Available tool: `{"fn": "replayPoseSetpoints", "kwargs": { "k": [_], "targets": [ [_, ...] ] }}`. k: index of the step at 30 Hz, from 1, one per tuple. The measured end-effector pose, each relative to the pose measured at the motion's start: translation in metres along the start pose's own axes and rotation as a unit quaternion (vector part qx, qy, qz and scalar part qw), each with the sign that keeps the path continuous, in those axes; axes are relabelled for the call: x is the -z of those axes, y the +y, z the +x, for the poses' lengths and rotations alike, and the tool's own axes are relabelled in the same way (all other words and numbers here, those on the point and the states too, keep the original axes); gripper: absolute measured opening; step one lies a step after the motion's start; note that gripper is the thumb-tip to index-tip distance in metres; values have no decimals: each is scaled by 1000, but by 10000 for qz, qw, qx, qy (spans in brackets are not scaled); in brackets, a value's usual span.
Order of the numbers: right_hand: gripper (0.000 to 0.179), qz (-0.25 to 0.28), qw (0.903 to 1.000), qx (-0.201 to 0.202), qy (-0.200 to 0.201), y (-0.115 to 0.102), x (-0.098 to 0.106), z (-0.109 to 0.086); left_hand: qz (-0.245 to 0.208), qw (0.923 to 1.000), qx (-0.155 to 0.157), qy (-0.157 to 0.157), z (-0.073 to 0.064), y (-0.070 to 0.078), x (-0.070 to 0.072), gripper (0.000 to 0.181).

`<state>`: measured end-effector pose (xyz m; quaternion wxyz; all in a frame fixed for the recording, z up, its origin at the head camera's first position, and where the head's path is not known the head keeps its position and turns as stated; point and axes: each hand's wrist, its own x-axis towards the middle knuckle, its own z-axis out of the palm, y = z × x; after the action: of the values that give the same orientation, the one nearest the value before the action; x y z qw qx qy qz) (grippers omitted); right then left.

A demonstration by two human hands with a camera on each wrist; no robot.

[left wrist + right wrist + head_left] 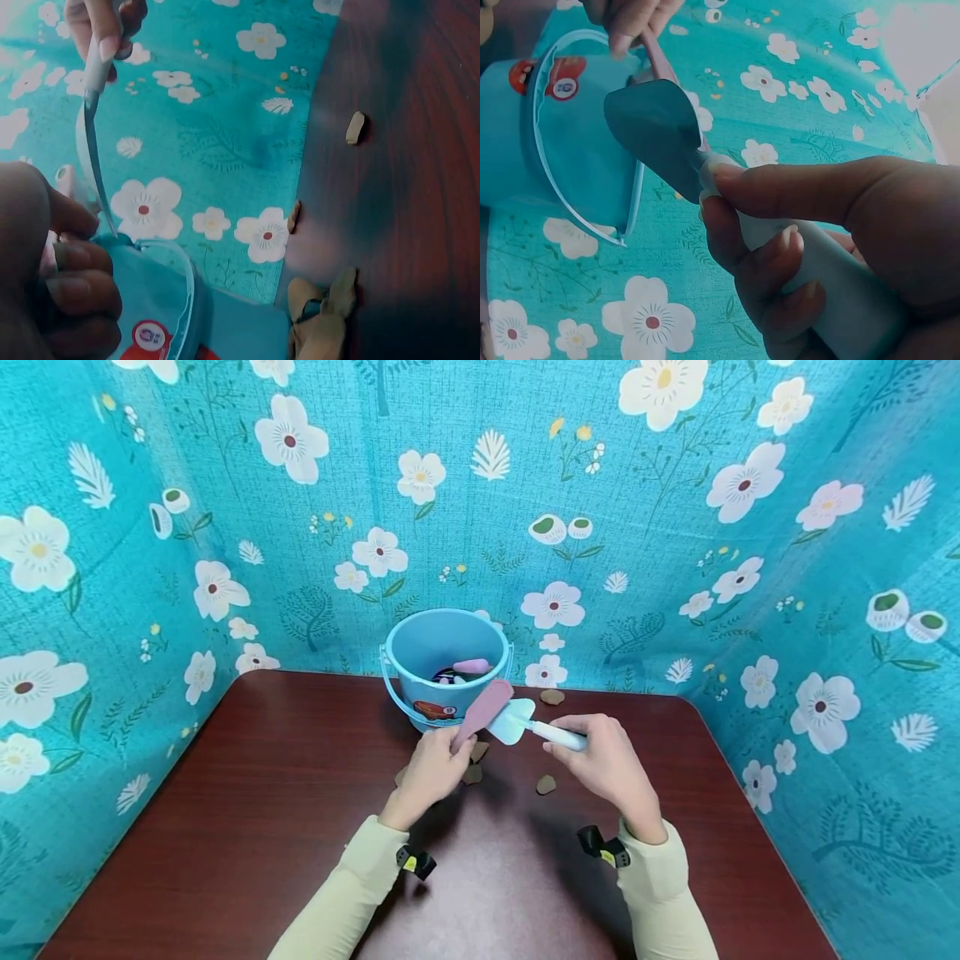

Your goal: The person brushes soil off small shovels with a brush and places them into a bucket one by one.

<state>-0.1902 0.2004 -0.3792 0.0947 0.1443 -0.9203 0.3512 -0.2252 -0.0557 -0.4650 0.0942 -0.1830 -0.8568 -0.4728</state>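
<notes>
My left hand (431, 767) grips a pink flat-bladed tool (489, 704) by its lower end, tilted up in front of the blue bucket (450, 635). In my right hand (606, 758) is a small trowel (512, 721) with a light blue blade and a pale handle. Thumb and fingers curl round that handle in the right wrist view. The trowel blade is close beside the pink tool; whether they touch I cannot tell. Inside the bucket lie a pink object (471, 667) and some dark, partly hidden things.
Flat brown pieces lie about the reddish-brown table (300, 793): one behind the trowel (552, 697), one nearer the front (546, 785), and several by the bucket's base (472, 774). A turquoise flowered cloth (450, 510) hangs behind and along the sides.
</notes>
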Motion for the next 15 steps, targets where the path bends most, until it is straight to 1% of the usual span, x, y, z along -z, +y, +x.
{"fn": "replayPoseSetpoints", "kwargs": {
  "k": [2,5,8,11,13,15],
  "targets": [
    [24,106,9999,3,-10,0,1,0,98,9999,-1,134,1,-3,3,33],
    [23,251,9997,26,-72,0,2,-1,151,9995,90,258,3,-6,7,32],
    [21,240,9997,33,-103,1,1,0,8,9994,110,327,4,-8,11,32],
    [21,220,9997,23,-103,3,0,1,-328,9989,132,311,4,-7,13,33],
    [20,223,9997,33,-73,6,-1,3,-688,9973,129,220,4,-4,14,32],
    [20,267,9996,63,-55,8,-2,4,-1125,9936,130,58,4,1,14,33]
  ]
}}
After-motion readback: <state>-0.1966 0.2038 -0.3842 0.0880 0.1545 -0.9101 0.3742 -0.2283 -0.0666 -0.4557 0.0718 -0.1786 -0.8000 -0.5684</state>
